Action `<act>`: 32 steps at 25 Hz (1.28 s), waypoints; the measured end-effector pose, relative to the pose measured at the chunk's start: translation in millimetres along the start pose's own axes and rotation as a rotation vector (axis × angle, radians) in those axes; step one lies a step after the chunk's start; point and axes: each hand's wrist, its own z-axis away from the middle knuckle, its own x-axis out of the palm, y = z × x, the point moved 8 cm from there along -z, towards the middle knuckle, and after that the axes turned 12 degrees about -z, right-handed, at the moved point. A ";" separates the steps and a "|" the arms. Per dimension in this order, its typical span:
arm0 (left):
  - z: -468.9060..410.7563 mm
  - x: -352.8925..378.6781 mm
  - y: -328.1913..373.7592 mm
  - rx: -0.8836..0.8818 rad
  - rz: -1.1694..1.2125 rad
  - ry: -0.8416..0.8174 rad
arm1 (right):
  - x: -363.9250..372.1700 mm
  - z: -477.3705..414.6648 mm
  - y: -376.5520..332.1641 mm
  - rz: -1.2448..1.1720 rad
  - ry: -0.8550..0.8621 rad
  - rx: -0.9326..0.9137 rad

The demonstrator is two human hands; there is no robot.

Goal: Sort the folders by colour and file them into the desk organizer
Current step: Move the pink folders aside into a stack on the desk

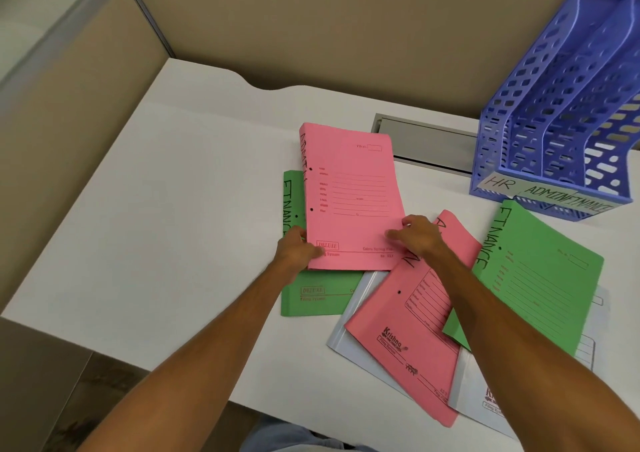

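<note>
Pink card is filling the middle of my remote feed: both hands are holding a pink folder [353,202] low over the white desk [173,209]. Black marker along its spine is reading "ADMIN", and a boxed "DELUXE" stamp is showing at its lower left. The left hand [296,249] is gripping the lower left corner, thumb on top. The right hand [420,235] is pinching the lower right edge with bent fingers.

Beneath it, a green folder [311,299] marked "FINANCE" is peeking out at the left. A second pink folder [408,347], printed "Krishna", is lying slantwise under the right forearm on top of a white folder [349,327]. Another green "FINANCE" folder [540,278] is overlapping that second pink one at the right.

At the far right a blue perforated organizer [554,112] is standing with paper labels [540,192] across its front reading "HR", "ADMIN" and "FINANCE". The right-hand green folder's top corner is lying just beside its base. A grey cable slot [426,140] is running between the held folder and the organizer.

White desktop is stretching wide to the left of the pile, up to the beige partition [311,19]. The second pink folder's lower corner is lying close to the near edge.
</note>
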 end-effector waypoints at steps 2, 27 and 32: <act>5.0 -11.1 8.4 0.025 0.045 0.002 | 5.5 3.6 -3.7 -0.124 -0.037 0.000; 11.9 -312.2 -168.8 0.137 -0.006 0.052 | 254.2 113.1 -156.4 -0.699 -0.071 0.043; -15.7 -371.8 -199.1 0.117 -0.163 0.146 | 325.6 125.4 -176.6 -0.750 -0.138 0.128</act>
